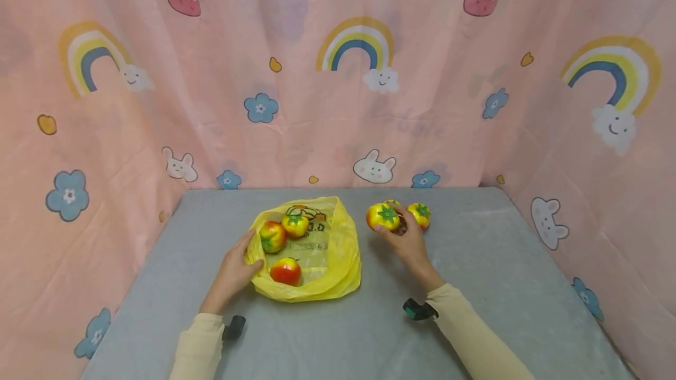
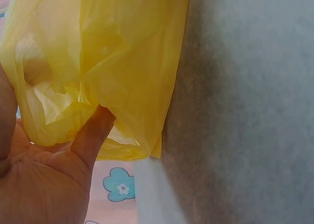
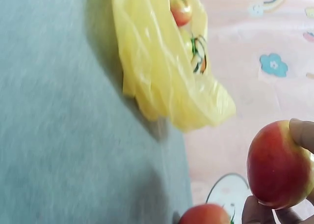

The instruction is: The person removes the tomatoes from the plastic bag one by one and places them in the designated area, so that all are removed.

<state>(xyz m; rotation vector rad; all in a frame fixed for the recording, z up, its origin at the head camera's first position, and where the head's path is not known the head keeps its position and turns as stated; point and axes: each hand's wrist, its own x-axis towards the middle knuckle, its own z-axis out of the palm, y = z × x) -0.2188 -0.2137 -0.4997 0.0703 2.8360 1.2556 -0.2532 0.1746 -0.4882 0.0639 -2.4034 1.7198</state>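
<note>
A yellow plastic bag [image 1: 345,251] lies with its mouth spread, and three red-yellow tomatoes show inside, one a red tomato [image 1: 286,272] near the front rim. My left hand [image 1: 235,265] holds the bag's left edge; in the left wrist view its thumb [image 2: 95,135] presses against the yellow film. To the right of the bag, my right hand [image 1: 406,244] grips a tomato [image 1: 382,217] with a green star-shaped calyx, fingers and thumb around it. The right wrist view shows that tomato's red side [image 3: 277,167] held up. Close beyond the hand sits another tomato [image 1: 419,214].
One more tomato [image 1: 392,202] peeks out behind the held one, mostly hidden. The grey table [image 1: 475,263] ends at a pink curtain [image 1: 296,145] with rainbows and flowers along the back and sides. Dark camera mounts [image 1: 419,309] sit at both wrists.
</note>
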